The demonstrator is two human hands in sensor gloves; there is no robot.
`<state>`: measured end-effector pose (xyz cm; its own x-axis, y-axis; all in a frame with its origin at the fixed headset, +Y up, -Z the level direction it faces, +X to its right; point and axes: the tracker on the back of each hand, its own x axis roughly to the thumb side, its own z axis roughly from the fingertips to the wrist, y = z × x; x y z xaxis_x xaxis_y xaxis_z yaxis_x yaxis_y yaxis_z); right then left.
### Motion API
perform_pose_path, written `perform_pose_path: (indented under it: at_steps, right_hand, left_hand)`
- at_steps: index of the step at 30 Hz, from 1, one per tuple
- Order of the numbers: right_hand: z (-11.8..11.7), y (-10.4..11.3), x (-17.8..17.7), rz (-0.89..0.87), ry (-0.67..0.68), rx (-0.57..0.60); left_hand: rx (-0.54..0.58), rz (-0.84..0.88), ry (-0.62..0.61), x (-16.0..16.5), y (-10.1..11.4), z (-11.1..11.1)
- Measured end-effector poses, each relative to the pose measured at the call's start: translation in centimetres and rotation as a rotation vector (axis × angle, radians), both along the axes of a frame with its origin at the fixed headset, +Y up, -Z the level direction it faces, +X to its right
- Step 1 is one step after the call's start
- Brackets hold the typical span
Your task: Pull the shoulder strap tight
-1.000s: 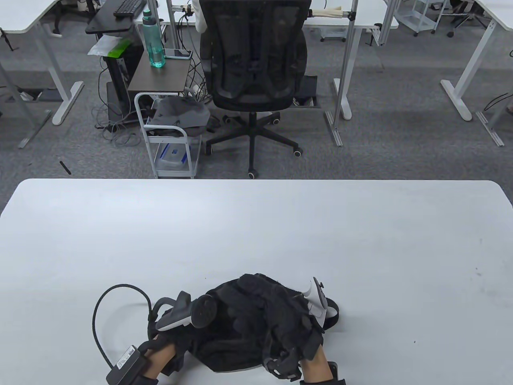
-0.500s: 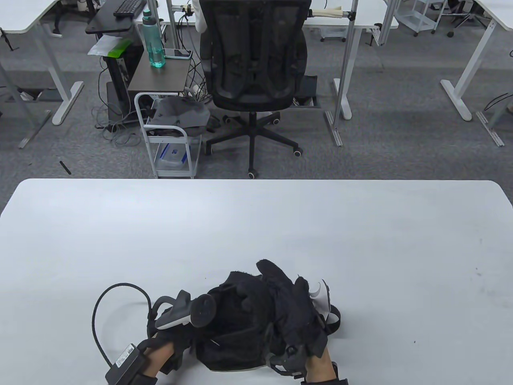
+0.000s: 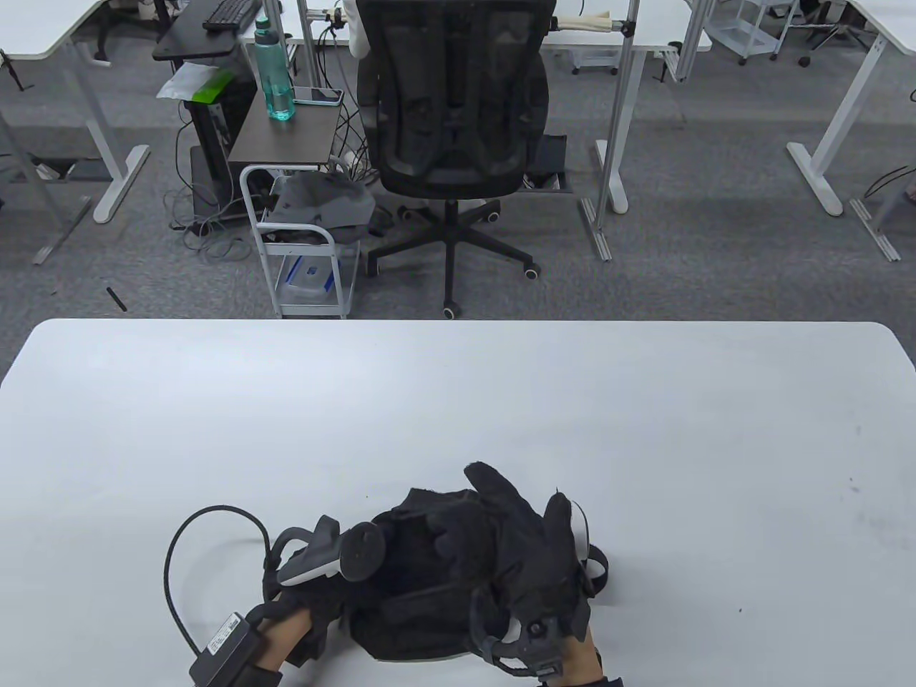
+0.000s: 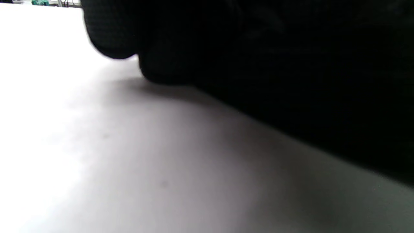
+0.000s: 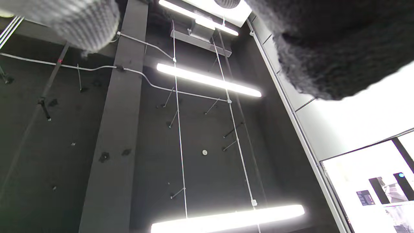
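A small black bag [image 3: 408, 615] lies on the white table [image 3: 458, 401] near the front edge. A loop of its black strap [image 3: 603, 569] pokes out at its right side. My left hand [image 3: 322, 608] rests against the bag's left edge; its fingers are hidden under the tracker, and the left wrist view shows only dark fabric [image 4: 291, 64] close to the table. My right hand [image 3: 515, 529] lies over the bag's right part with fingers [image 3: 489, 481] spread and holds nothing visible. The right wrist view faces the ceiling, with a gloved finger [image 5: 330, 48] at the top.
A black cable [image 3: 172, 565] loops from my left wrist across the table on the left. Beyond the far edge stand an office chair [image 3: 451, 107] and a small white cart [image 3: 300, 272].
My right hand has turned and lifted off the bag, its fingers stretching out towards the far side and its tracker swinging down. The left hand and the bag have stayed put.
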<state>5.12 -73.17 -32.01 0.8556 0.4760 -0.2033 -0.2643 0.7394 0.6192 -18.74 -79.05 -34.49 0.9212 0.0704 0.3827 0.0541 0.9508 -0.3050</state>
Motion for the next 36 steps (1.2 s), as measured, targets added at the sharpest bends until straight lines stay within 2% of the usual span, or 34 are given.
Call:
perform_pose_path:
  at_steps: [2, 6, 10, 13, 15, 16, 17, 21, 22, 26, 29, 32, 34, 36]
  right_hand:
    - [0.1, 0.7, 0.1, 0.022, -0.064, 0.08]
    - [0.5, 1.5, 0.1, 0.134, -0.085, 0.185]
    - [1.3, 1.7, -1.2, 0.149, 0.091, 0.175]
    - [1.6, 1.5, -2.0, 0.277, 0.093, 0.194]
    - [1.6, 1.0, -2.1, 0.381, 0.073, 0.107]
    - [1.4, 0.7, -2.1, 0.414, 0.076, 0.123]
    - [1.3, 0.3, -2.0, 0.511, 0.112, 0.111]
    - [1.1, -0.8, -2.5, 0.712, 0.155, 0.129]
    - [1.1, -1.0, -2.9, 0.756, 0.161, 0.157]
    - [2.3, -2.6, -6.4, 1.205, 0.328, 0.328]
    - [2.9, -3.7, -8.1, 1.414, 0.366, 0.448]
    - [3.3, -4.4, -9.2, 1.541, 0.304, 0.486]
    - [3.2, -3.7, -9.5, 1.57, 0.18, 0.593]
    - [3.0, -1.9, -9.2, 1.58, -0.065, 0.752]
  left_hand:
    - [0.005, -0.012, -0.002, 0.1, 0.0, 0.0]
    - [0.009, -0.019, -0.004, 0.2, -0.1, -0.1]
    - [-0.011, -0.011, 0.024, 0.2, -0.1, -1.7]
    - [-0.06, 0.0, 0.047, -0.3, -0.1, -3.7]
    - [-0.112, 0.016, 0.079, -0.9, -0.3, -5.5]
    - [-0.128, 0.025, 0.086, -1.1, -0.4, -6.1]
    - [-0.146, 0.041, 0.103, -1.4, -0.6, -7.0]
    - [-0.181, 0.097, 0.155, -2.1, -1.1, -9.6]
    - [-0.182, 0.098, 0.157, -2.1, -1.1, -10.0]
    - [-0.16, 0.044, 0.117, -1.5, -1.3, -11.1]
    - [-0.143, 0.049, 0.108, -1.4, -1.5, -11.0]
    - [-0.101, 0.076, 0.095, -1.7, -1.5, -10.5]
    - [-0.087, 0.098, 0.091, -1.8, -1.3, -10.2]
    - [-0.048, 0.134, 0.096, -2.1, -0.6, -9.7]
